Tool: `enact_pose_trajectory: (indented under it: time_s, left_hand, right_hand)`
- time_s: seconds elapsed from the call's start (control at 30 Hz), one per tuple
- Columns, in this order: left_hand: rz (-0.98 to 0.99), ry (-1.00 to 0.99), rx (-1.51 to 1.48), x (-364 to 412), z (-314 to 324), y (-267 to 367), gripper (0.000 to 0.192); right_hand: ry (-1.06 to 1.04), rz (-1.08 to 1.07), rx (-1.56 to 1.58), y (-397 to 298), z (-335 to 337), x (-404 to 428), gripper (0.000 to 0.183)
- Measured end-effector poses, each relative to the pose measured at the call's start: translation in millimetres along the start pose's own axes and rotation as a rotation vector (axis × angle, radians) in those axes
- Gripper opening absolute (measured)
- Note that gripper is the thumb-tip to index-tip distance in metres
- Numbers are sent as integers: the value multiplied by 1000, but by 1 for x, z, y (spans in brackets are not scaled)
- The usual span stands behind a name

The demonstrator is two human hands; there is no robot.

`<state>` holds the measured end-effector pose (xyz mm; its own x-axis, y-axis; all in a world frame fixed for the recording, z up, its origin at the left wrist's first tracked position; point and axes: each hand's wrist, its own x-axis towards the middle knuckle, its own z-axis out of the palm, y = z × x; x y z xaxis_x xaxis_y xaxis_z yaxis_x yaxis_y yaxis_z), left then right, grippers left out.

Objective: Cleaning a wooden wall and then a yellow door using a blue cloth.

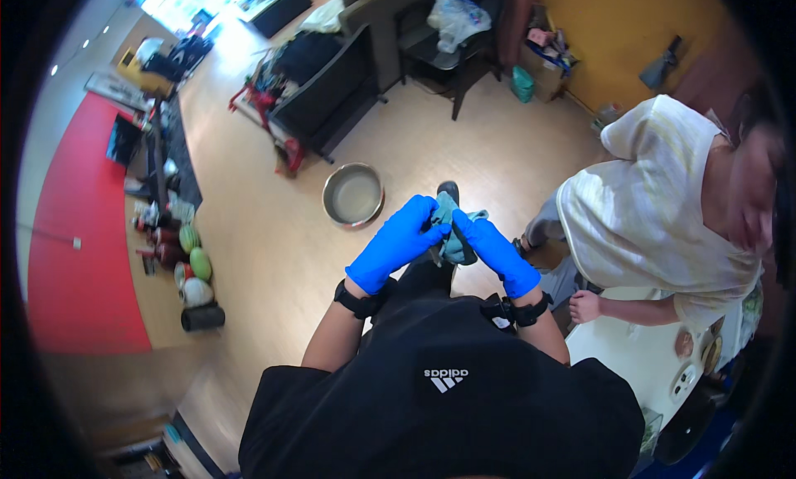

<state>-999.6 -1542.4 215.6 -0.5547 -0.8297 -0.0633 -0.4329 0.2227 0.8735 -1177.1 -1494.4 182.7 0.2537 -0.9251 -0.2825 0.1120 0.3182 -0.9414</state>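
Observation:
A crumpled teal cloth (457, 249) hangs in front of me between my two blue-gloved hands. On its left edge, the fingers and thumb of my left hand (396, 242) pinch the fabric. My right hand (497, 250) grips the cloth from the other side, thumb uppermost. Both wrists carry black bands. Beneath the cloth, one dark shoe (448, 190) shows on the wooden floor. A round metal basin (353, 196) stands on the floor ahead, left of the hands, and looks to hold cloudy water.
At my right a person (647, 211) in a pale shirt sits beside a white table (612, 342) bearing dishes. Ahead are a dark bench (329, 87), a red-framed cart (273, 121) and a chair (451, 56) with a plastic bag. Melons (199, 261) and jars line the left counter.

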Motion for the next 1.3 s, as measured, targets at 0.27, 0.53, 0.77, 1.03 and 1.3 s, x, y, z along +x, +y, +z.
enact_pose_trajectory:
  time_s: [0.27,0.53,0.77,1.03,1.3]
  left_hand:
    - [41,-152,-136,183,-6,-3,15]
    - [161,189,-443,350,-53,10,13]
    - [246,48,-476,431,-18,54,7]
    - [441,-450,-374,543,52,88,47]
    - [543,-598,-515,681,100,177,50]
  right_hand:
    - [269,-79,-115,-37,-120,92,31]
    - [423,-228,190,-122,-228,167,31]
    - [423,-346,443,-162,-256,194,41]
    - [532,-585,484,-198,-373,245,38]
    - [940,-853,884,-235,-557,187,43]
